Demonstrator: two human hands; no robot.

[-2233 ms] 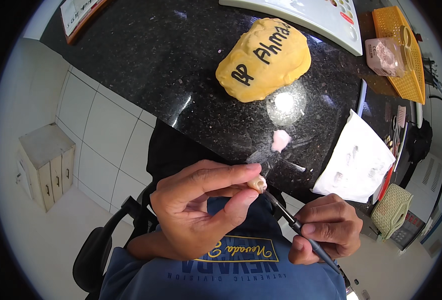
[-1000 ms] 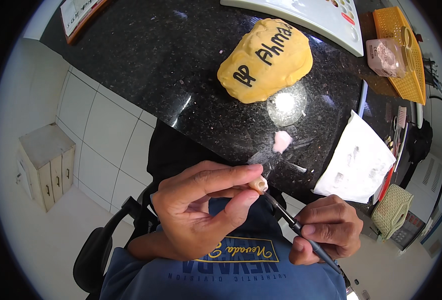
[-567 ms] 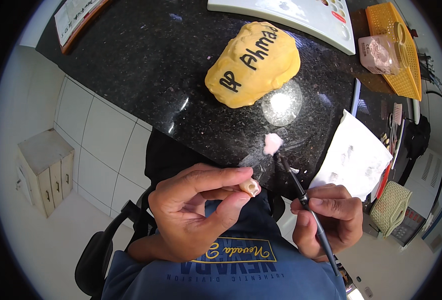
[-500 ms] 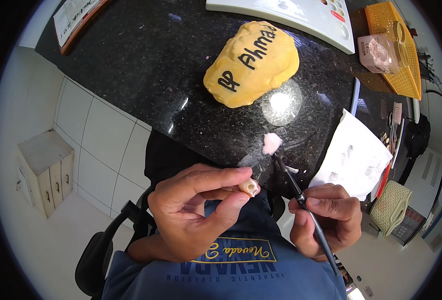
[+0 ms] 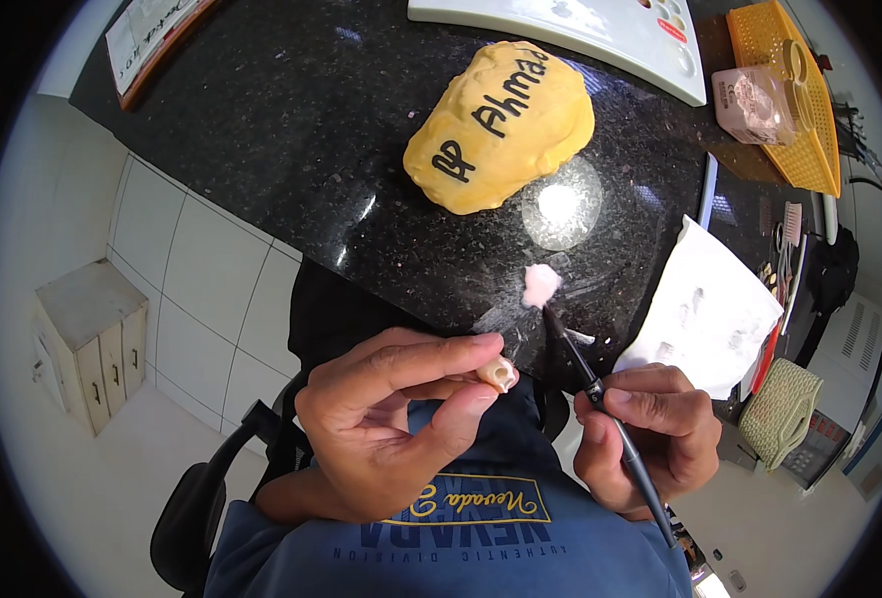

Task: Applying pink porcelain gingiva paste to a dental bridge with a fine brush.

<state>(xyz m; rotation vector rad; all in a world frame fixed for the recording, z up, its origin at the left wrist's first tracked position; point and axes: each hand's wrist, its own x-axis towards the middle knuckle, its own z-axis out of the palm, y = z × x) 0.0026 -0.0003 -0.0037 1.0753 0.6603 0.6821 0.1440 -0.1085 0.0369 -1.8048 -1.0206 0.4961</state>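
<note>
My left hand (image 5: 396, 414) pinches a small hollow tooth-like piece (image 5: 498, 374), white and pinkish, between thumb and fingertips. A round hole shows in its upturned side. My right hand (image 5: 655, 434) grips a slim black brush (image 5: 588, 371) like a pen. The brush's dark tip points away from me and reaches the near edge of a pale pink blob of paste (image 5: 540, 284) on the black speckled counter (image 5: 291, 130). Whether the tip presses into the paste or only meets its edge, I cannot tell.
Beyond the paste lies a yellow lump with black handwriting (image 5: 501, 128). A clear round disc (image 5: 562, 204) sits beside it. To the right are a smudged white paper sheet (image 5: 700, 309), a pink-filled jar (image 5: 750, 105) and a yellow basket (image 5: 815, 164). A white palette tray (image 5: 580, 30) stands at the back.
My right hand and the brush have shifted very slightly left, with the tip still by the pink paste. The left hand keeps its pinch on the tooth-like piece.
</note>
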